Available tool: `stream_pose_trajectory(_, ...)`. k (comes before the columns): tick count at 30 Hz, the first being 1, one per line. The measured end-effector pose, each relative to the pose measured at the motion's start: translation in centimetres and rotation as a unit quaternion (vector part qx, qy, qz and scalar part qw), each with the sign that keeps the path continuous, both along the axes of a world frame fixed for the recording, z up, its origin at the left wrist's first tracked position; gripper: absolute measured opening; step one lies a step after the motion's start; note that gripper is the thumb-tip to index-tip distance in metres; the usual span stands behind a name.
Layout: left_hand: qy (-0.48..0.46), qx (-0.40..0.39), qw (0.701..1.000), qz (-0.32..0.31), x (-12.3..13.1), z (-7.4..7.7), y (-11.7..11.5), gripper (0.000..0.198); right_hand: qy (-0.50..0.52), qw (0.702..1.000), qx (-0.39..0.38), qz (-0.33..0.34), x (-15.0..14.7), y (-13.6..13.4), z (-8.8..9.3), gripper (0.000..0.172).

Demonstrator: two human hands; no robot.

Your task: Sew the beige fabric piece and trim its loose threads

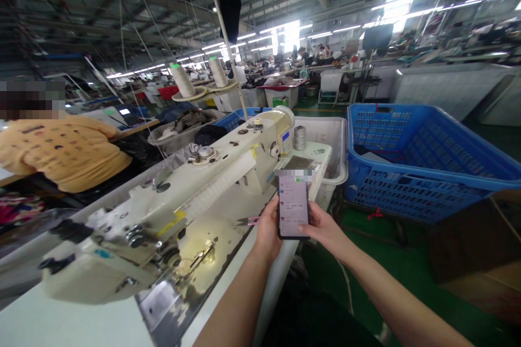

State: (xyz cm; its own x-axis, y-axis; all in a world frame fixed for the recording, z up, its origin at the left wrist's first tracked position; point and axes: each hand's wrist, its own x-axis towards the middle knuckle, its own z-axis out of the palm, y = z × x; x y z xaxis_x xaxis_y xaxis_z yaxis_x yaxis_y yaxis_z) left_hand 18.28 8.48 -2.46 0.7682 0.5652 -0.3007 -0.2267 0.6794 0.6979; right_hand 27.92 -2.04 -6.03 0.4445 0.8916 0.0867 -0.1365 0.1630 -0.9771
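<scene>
A dark-edged phone [293, 203] with a lit screen of message lines is held upright over the front edge of the sewing table. My left hand [268, 230] wraps round its left side. At the lower right corner, my right hand [321, 225] grips the phone, its thumb on the screen. To the left stands a long cream sewing machine [228, 157], its needle area lit. Small pink-handled snips [249, 221] lie on the machine bed just beside my left hand.
A blue plastic basket [407, 195] stands at the right, beside a white bin [341, 157]. Thread cones [183, 81] sit on a stand behind the machine. A person in a yellow shirt [69, 149] sits at the far left.
</scene>
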Motion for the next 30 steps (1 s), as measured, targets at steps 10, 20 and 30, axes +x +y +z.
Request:
stream_pose_trajectory(10,0.002,-0.009,1.0,0.014,0.05,0.28,-0.09,0.033,-0.025,0.999,0.008,0.018,-0.33,-0.33,-0.63,0.096)
stream_pose_trajectory(20,-0.015,-0.011,1.0,0.007,-0.01,-0.12,0.02,0.033,-0.037,0.998,0.024,0.038,-0.2,-0.41,-0.46,0.097)
stream_pose_trajectory(30,-0.022,-0.023,0.999,0.001,0.01,-0.01,-0.02,0.034,-0.03,0.999,0.013,0.035,-0.07,-0.27,-0.5,0.098)
